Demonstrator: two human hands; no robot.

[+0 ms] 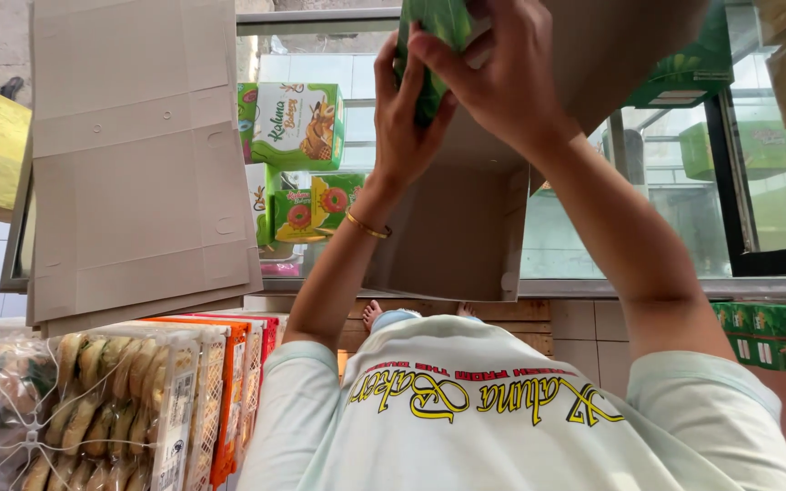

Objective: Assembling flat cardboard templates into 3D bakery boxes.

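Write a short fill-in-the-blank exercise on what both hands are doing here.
1. Both hands, left hand and right hand, grip a ____ cardboard packet.
2. The gold bangle sits on the ____ wrist.
3. The flattened brown cardboard sheets lean on the ____ side of the view.
4. The clear plastic packs of pastries lie at the lower ____.

Missing words: green; left; left; left

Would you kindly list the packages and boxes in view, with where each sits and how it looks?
Green packet: top centre, held in both hands.
Green-and-white carton: behind the glass, upper shelf.
Yellow-green carton: below it, with red ring pictures.
Flat brown cardboard: left, leaning upright.
Open brown box: centre, below the hands.
Clear biscuit packs: bottom left, orange edges.
Green carton: lower right, by the tiles.
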